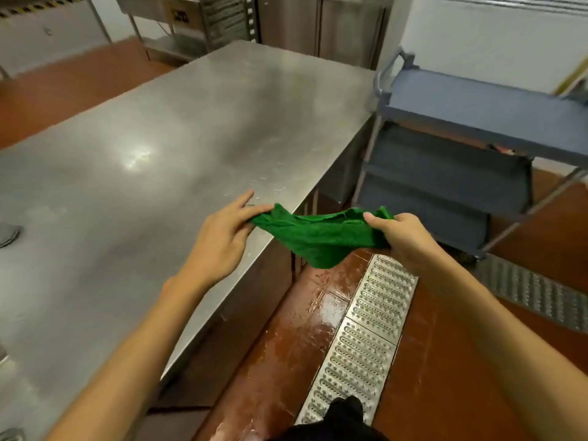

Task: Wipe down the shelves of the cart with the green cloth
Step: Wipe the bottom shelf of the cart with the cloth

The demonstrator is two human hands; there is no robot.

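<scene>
While your left hand (222,230) and right hand (402,232) each pinch an end of the cloth (318,237), stretched in mid-air off the table (152,148) edge — fold it flat, then start on the cart (477,113) at two o'clock.

Green cloth (318,237), crumpled, stretched in mid-air, sagging in the middle. Grey-blue cart (477,103), three shelves, upright, beyond at right.

head cam | 1 view — looks forward-down, close over hands, table (159,138)
</scene>
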